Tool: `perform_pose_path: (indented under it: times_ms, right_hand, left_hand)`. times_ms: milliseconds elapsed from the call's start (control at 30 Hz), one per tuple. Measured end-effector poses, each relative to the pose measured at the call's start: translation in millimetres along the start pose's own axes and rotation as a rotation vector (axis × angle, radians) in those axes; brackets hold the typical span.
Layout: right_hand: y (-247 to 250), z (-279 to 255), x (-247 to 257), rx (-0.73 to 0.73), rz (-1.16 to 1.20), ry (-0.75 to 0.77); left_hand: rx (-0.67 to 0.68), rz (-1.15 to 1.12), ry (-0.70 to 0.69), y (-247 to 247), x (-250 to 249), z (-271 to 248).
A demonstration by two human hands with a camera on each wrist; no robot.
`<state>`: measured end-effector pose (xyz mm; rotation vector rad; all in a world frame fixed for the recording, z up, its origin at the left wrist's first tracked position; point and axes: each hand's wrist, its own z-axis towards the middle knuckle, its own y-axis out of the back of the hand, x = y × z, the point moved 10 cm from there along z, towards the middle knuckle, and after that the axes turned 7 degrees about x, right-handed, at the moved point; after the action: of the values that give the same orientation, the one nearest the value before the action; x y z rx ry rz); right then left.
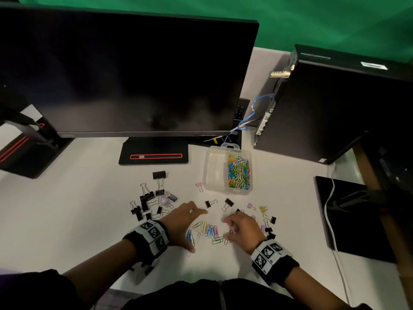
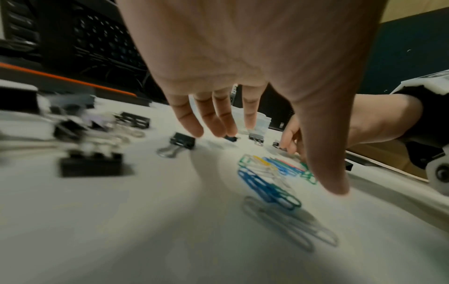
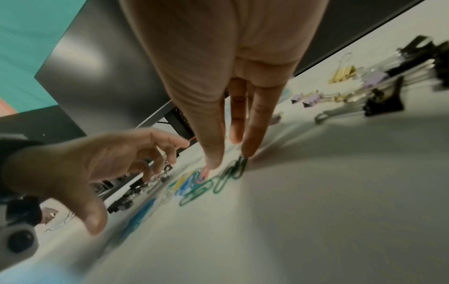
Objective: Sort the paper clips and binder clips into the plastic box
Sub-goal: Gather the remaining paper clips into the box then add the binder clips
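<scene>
Roughly halfway by my read: the clear plastic box (image 1: pixel 226 170) sits on the white surface (image 1: pixel 67 209) just in front of the monitor base (image 1: pixel 154 153), and its right compartment is already heaped with coloured paper clips (image 1: pixel 238 172), while the left compartment looks bare (nothing visible in it from the head view). No binder clips are in the box yet. Still out: a small batch of loose paper clips (image 1: pixel 206 232) between the two hands, a black-and-lilac pile of binder clips (image 1: pixel 152 202) to the left, a pink binder clip (image 1: pixel 199 185) just beside the box, two black ones (image 1: pixel 220 203) in the middle, and a scatter of lilac, yellow and black ones (image 1: pixel 262 217) on the right. Left hand (image 1: pixel 183 224): grip released, fingers spread and hovering over the surface at the left edge of the loose clips, holding nothing. Right hand (image 1: pixel 241 229): fingers loosely curled down with tips at the green clips, grip not closed on anything I can make out. Likely step is raking the last paper clips together; then all the binder clips remain
</scene>
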<state>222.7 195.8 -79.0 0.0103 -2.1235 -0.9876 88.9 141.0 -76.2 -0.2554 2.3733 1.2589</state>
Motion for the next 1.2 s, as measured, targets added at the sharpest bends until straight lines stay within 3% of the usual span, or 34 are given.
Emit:
perform_pose_path:
  times_ms: [133, 333, 600, 867, 1200]
  right_hand:
    - [-6, -9, -8, 0.058, -0.063, -0.057]
    - [-19, -3, 4, 0.083, -0.051, -0.070]
    - [-25, 19, 32, 0.075, -0.031, 0.035]
    - [-30, 12, 20, 0.148, -0.134, -0.059]
    - [-39, 26, 41, 0.047, -0.026, -0.008]
  left_hand:
    - [0.075, -0.063, 0.054, -9, 22, -16]
    - [0.029, -0.195, 0.076, -17, 9, -11]
    - [-0.013, -0.190, 0.058, -8, -11, 7]
    - [-0.044, -0.236, 0.096, -8, 15, -9]
    - [-0.097, -0.222, 0.181, -8, 17, 12]
